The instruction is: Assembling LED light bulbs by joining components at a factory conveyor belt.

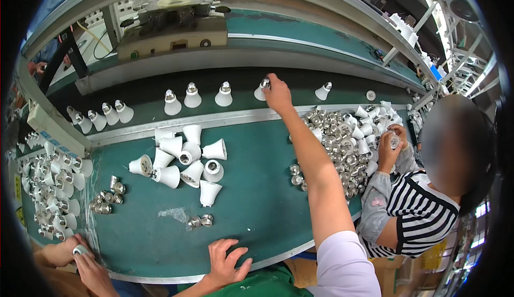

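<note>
My right arm reaches across the green table to the dark belt, and my right hand [279,96] is closed around the metal cap of a white light bulb [260,93] standing there. Near the table's front edge, my left hand [227,263] is open, its fingers apart and nothing in them. Two loose metal screw caps [201,221] lie just beyond it, beside a scrap of clear film [174,213]. Farther off is a loose group of white bulb housings [171,146], some upright and some on their sides.
More bulbs [172,103] stand along the belt. Heaps of caps and bulbs [342,142] lie right and left [59,190]. Several caps [110,195] lie left of the housings. Co-workers' hands [390,150] hold parts at both sides. A metal machine [174,29] stands beyond the belt.
</note>
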Demonstrator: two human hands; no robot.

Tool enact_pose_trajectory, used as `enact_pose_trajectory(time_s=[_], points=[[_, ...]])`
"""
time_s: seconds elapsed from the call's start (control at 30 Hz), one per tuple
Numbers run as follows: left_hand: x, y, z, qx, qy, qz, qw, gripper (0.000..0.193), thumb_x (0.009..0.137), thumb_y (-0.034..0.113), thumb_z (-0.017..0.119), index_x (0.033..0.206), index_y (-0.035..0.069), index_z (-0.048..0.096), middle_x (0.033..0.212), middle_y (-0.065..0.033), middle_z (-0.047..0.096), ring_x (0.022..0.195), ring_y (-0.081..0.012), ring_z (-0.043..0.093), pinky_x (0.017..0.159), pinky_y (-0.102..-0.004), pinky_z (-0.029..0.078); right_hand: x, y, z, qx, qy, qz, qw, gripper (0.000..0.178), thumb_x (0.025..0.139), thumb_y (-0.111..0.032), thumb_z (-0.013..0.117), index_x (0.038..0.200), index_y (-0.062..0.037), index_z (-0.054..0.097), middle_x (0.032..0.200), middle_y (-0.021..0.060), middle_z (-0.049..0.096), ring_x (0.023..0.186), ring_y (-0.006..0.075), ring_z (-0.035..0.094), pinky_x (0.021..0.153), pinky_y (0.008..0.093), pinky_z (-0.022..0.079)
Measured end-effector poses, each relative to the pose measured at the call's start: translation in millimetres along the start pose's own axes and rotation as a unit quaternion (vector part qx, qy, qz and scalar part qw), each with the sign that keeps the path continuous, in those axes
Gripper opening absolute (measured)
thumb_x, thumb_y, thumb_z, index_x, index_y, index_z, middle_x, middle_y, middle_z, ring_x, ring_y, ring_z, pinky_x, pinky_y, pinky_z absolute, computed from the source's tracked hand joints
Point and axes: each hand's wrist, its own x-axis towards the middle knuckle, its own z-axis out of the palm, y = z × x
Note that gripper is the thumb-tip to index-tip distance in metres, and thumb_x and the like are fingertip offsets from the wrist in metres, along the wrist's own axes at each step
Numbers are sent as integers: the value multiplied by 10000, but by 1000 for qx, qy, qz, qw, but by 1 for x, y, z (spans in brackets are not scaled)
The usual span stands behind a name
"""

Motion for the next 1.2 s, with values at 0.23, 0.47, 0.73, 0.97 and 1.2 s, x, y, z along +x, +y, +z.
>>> enact_pose_trajectory(time_s=[0.23, 0.47, 0.73, 0.97, 1.2], points=[[2, 3, -2, -10, -9, -5, 1000, 358, 576, 123, 691, 899, 59, 552, 1010, -161, 473, 904, -318, 454, 764, -416, 374, -64, 48, -76, 85, 42, -6, 995, 412, 750, -226, 640, 1087, -17, 526, 987, 161, 597, 913, 329, 541, 806, 405, 418], [-2, 5, -7, -7, -1, -22, 1000, 331, 599, 89, 685, 901, 53, 554, 1033, -163, 467, 928, -328, 448, 779, -415, 364, -191, 52, -124, -66, 40, -72, 994, 510, 773, -334, 606, 1164, -30, 485, 1185, 186, 457, 1086, 354, 395, 933, 454, 282], [5, 9, -2, -15, 8, -15, 1000, 269, 619, 94, 672, 862, 42, 570, 1042, -158, 471, 952, -319, 441, 809, -410, 367, -230, 4, -112, -114, -95, -76, 986, 733, 731, -537, 578, 1301, -121, 377, 1302, 202, 333, 1189, 371, 295, 936, 490, 244], [56, 1, -28, 163, 29, -37, 985, 426, 620, 129, 696, 1013, 76, 541, 1155, -178, 422, 1054, -347, 400, 876, -442, 317, -229, -27, -88, -92, -128, -140, 978, 586, 780, -449, 562, 1251, -124, 432, 1273, 176, 373, 1130, 338, 362, 897, 449, 289], [83, -30, -11, 290, -72, -66, 952, 650, 669, 185, 698, 1246, 106, 407, 1289, -166, 315, 1160, -368, 305, 938, -481, 255, -240, -38, -86, -50, -79, -184, 978, 359, 778, -254, 590, 1088, -89, 518, 1171, 137, 449, 1001, 266, 468, 790, 405, 334]])
